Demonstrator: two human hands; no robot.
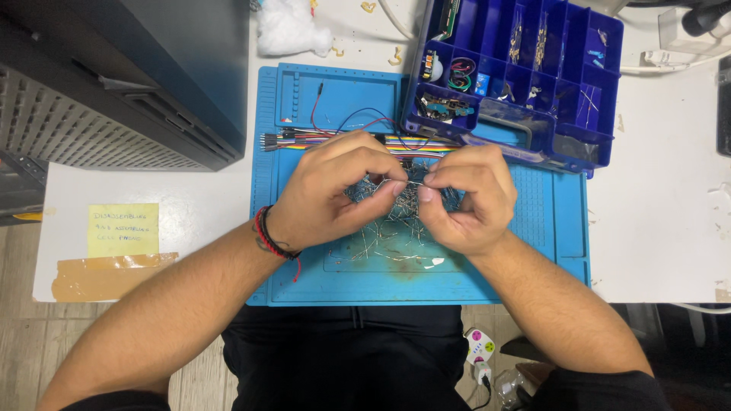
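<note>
Blue parts box (533, 84) crowding far right, ribbon wires (343, 139) ahead, bare mat (533, 259) near right, seemingly passable

Lying as a tangled heap of thin silvery wire-legged components (388, 228) on the blue mat (533, 259), one lead being pinched up above it.

Our arms are bare from the elbows down, with no sleeves reaching the forearms. Around our left wrist (268, 234) we wear thin cord bracelets (264, 228), red and black, with a short red strand hanging loose. Both hands carry no rings or gloves. We wear dark clothing (343, 358) below.
</note>
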